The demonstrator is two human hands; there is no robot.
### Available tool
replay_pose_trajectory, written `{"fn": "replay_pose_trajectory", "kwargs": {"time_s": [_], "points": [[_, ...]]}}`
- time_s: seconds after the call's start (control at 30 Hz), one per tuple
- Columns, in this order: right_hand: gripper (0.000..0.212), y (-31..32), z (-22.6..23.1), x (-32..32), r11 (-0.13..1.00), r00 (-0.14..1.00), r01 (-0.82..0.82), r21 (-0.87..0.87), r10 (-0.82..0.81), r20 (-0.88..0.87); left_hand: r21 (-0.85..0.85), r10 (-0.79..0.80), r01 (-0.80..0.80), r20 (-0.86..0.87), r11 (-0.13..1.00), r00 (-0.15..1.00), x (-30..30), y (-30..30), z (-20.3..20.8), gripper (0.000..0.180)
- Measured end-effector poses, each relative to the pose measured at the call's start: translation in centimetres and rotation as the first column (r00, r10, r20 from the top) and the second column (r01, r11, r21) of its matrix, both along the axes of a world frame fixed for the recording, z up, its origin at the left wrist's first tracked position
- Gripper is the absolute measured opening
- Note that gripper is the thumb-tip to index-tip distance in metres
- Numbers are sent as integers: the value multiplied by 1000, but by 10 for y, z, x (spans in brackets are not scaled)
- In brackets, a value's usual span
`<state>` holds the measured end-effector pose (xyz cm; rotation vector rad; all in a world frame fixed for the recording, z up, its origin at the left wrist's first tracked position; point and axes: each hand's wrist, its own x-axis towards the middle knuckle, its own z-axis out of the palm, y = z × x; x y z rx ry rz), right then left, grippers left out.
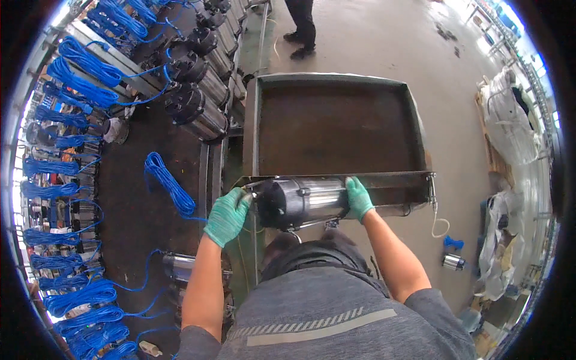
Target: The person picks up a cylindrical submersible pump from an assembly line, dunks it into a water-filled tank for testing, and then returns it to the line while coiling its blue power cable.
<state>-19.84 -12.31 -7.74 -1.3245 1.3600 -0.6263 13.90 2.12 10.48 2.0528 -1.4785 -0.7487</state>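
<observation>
A submersible pump [318, 199] with a shiny steel barrel and a black end lies on its side across the near edge of a metal tank. My right hand [359, 198], in a green glove, grips the right end of the barrel, thumb on top. At the black end, my left hand [228, 216], also gloved in green, has its fingers closed beside a small fitting; what they pinch is too small to make out. A coil of blue cable [171, 185] lies left of it, and its tail runs toward my left hand.
The rectangular metal tank [415, 120] with brownish contents sits ahead. More pumps [197, 112] stand in a row at the far left, with several blue cable coils [84, 294] along the left rack. A person's legs [303, 24] show beyond. Plastic-wrapped goods [510, 120] are on the right.
</observation>
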Motion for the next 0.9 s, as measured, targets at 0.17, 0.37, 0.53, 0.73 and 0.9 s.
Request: {"fn": "replay_pose_trajectory", "kwargs": {"time_s": [0.17,0.37,0.53,0.73,0.9], "points": [[50,-33,44,15,946,938,-245,211,286,-194,-19,85,-85,-13,996,996,0,0,-13,27],[49,-35,17,-2,973,925,-231,11,223,-307,-113,152,-158,-59,981,987,-12,2,-32,35],[46,-54,70,-11,941,784,-302,154,337,-522,-32,201,-203,-66,979,977,-25,10,-95,34],[42,-69,93,-1,919,598,-274,285,395,-697,77,206,-207,22,975,978,-41,-1,-152,38],[42,-67,102,14,900,494,-312,306,429,-756,119,243,-248,56,961,968,-44,7,-159,27]]}}
